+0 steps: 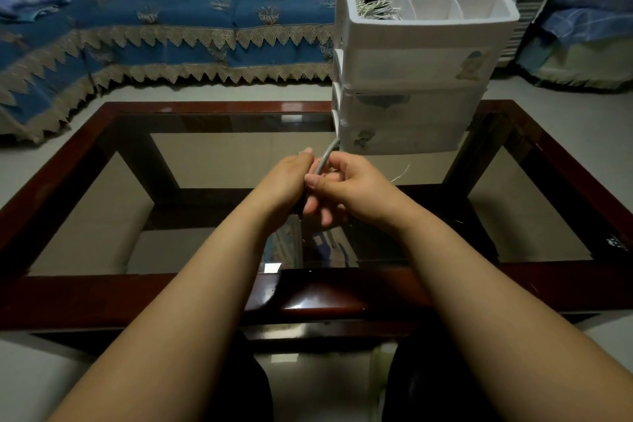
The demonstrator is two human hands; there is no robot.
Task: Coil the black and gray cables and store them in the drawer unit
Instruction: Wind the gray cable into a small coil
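- two bare hands meet over the middle of a glass-topped counter w/ a dark red wood frame, seen from the person's own head.
- left hand is curled round a bundle of gray cable; fingertips wrap over the top, a dark bit shows under the palm but can't tell what it is.
- right hand pinches the same gray cable, thumb pressed on the near side, fingers curled below; the two hands touch each other.
- the gray cable sticks up and away between the hands, toward the base of the drawer unit; a thin pale strand trails on the glass just right of the right hand.
- white drawer unit stands on the far right part of the counter, three drawer fronts closed, faded stickers on them; top tray open w/ several divided compartments.
- a coiled pale cable w/ a black plug already lies in the top tray's left compartment; other compartments look bare.
- black cable: can't tell where it is.
- behind the counter, a sofa w/ blue patterned cover and tan lace trim; white lace drapes over its back.
- person's knees in dark clothing show under the counter's near edge.
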